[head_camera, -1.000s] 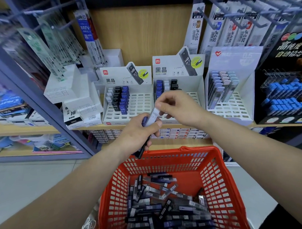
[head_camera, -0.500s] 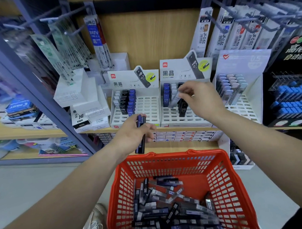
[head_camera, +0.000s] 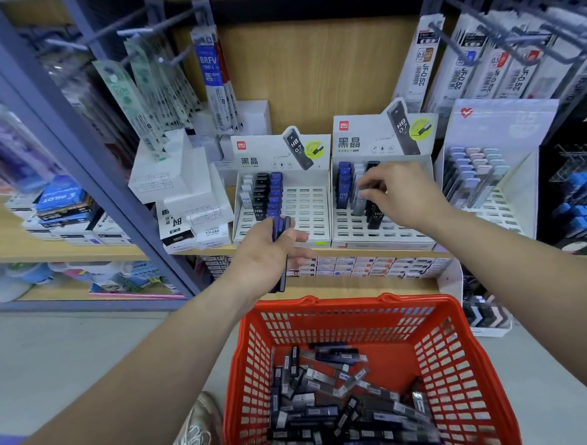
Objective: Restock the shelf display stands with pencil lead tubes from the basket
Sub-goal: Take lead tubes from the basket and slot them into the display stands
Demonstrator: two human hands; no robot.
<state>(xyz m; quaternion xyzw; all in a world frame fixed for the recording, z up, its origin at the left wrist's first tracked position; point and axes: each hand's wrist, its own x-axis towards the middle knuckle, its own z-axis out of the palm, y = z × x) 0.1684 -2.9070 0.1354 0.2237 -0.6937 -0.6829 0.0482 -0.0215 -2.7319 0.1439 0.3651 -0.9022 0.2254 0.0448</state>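
Note:
A red plastic basket (head_camera: 355,315) in front of me holds several dark and grey pencil lead tubes (head_camera: 328,404). Two white display stands sit side by side on the wooden shelf. The left stand (head_camera: 305,218) has white, black and blue tubes in its left columns. My left hand (head_camera: 266,256) hovers before it, gripping a few dark blue and black tubes (head_camera: 280,227) upright. At the right stand (head_camera: 389,234) my right hand (head_camera: 404,195) pinches a pale tube (head_camera: 358,203) in the middle column, between a blue column and a black one.
A third stand with pastel tubes (head_camera: 477,179) stands to the right, beside a black display (head_camera: 574,192). White boxes (head_camera: 181,193) are stacked left of the stands. Refill packs hang on hooks (head_camera: 210,78) above. A blue shelf post (head_camera: 83,156) slants at left.
My right hand took a pale tube from my left hand's bundle and carried it up into the right stand. My left hand kept the dark tubes and rose slightly.

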